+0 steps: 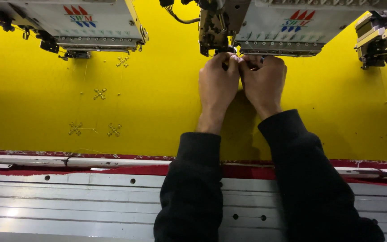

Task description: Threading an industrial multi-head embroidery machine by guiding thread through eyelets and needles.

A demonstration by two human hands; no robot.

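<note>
Overhead, embroidery heads (292, 27) above cloth (135, 98).

We see second embroidery head (83, 24) at upper left, third head (379, 38) at right edge. We note small gold cross motifs (99, 93) stitched at left, red fabric strip (157, 170) along near edge, grey metal rail (90, 201) with holes below.

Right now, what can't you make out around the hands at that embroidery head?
Head view only:
- Needle area of the grey metal embroidery head: covered by the left hand and right hand.
- Fingers: curled together at the head; whether they pinch a thread is too small to tell.
- White machine housing: cut off by the top edge.
- Stretched yellow fabric under the hands: hidden by the black sleeves.
</note>
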